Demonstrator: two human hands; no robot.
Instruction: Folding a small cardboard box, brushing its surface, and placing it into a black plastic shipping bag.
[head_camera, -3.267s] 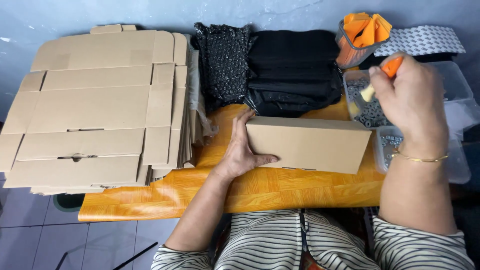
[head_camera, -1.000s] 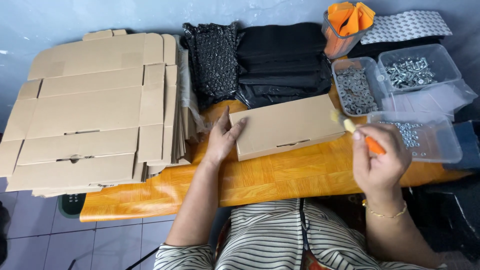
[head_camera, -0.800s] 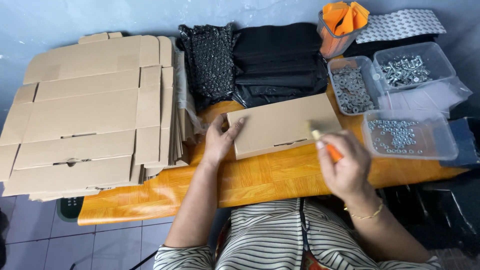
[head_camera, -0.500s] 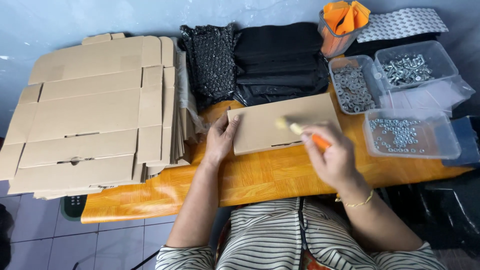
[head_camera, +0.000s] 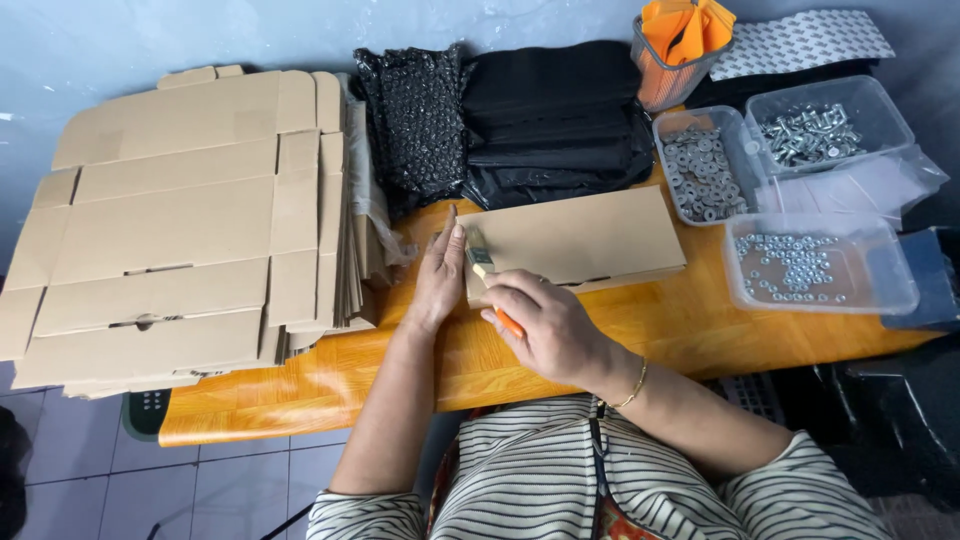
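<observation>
A flat cardboard box (head_camera: 580, 240) lay on the orange wooden bench (head_camera: 600, 340), long axis running left-right across the view, right end tilted slightly toward the far side. It sat just in front of the black folded bags (head_camera: 555, 120).

Right hand (head_camera: 545, 325) held a small paintbrush (head_camera: 485, 268) with an orange handle. Fingers were curled tight round the handle, grip closed on it. The brush's long axis ran diagonally, bristle end pointing up-left, away from the person. Bristles rested on the box's left end, near its left edge. Most of the handle was hidden inside the hand; only a bit of orange showed below the fingers.

Left hand (head_camera: 440, 275) lay flat, fingers straight and close together, pointing away from the person. It pressed against the left end of the box, palm down on the bench, holding nothing. The two hands sat just beside each other, the brush head between them.

Left of the hands, a stack of flattened cardboard blanks (head_camera: 180, 230) hung over the bench edge. Black bubble wrap (head_camera: 415, 125) sat behind the left hand. To the right were clear plastic tubs: washers (head_camera: 700, 170), bolts (head_camera: 815, 130), nuts (head_camera: 800, 265). A container with orange tools (head_camera: 680, 45) stood at the far right.
</observation>
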